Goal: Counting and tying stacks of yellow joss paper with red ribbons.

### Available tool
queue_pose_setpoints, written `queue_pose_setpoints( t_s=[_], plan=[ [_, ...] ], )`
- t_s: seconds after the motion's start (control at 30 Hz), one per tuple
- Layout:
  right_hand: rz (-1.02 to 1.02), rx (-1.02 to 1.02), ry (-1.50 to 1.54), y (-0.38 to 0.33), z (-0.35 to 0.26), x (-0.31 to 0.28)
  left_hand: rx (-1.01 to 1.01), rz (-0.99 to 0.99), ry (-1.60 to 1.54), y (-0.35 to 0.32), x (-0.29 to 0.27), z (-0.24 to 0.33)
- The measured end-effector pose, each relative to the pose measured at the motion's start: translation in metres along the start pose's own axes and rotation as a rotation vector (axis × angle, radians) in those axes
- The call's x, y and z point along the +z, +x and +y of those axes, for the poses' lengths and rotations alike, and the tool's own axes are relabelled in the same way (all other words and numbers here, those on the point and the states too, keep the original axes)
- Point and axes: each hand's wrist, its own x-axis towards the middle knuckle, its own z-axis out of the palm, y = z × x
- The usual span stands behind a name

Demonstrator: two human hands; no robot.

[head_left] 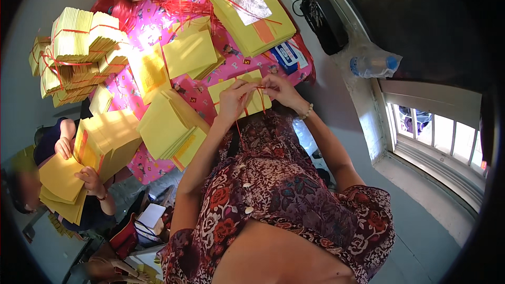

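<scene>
- By the near edge of the pink-covered table (pixel 197 94): two bare hands, one small yellow bundle (pixel 255 106); left hand (pixel 236 96) is pinched narrow on a red string (pixel 264 102); right hand (pixel 284 92) same deal, fingertips nearly meeting the left's
- bundle sits right under both hands, the left one lying over its middle, the right one at its far right corner; string crosses it and dangles off the near side
- one beaded bracelet (pixel 308 110), right wrist
- just past the right hand, one blue-and-white packet (pixel 289 57)
- off to the left, three yellow stacks (pixel 163 123) on the cloth; beyond those, one co-worker with two hands (pixel 90 180) on yellow sheets (pixel 60 176)
- farther out, one big yellow stack with a silvery patch (pixel 242 31); a heap of tied bundles (pixel 73 37), too overlapped to count; one shiny red roll (pixel 113 8)
- far right, one black case (pixel 326 29) with a cord; one blue-capped bottle (pixel 373 66) in clear plastic
</scene>
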Motion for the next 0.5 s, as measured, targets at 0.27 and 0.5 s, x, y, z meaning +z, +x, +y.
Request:
queue_pose_setpoints(
  t_s=[0.27,0.5],
  plan=[
    [-0.078,-0.237,-0.189,0.012,0.0,-0.005,0.033,0.056,0.059,-0.008,0.005,-0.007],
    [-0.202,-0.24,-0.39,0.025,-0.023,-0.013,0.021,0.084,-0.008,-0.009,0.004,-0.009]
  ],
)
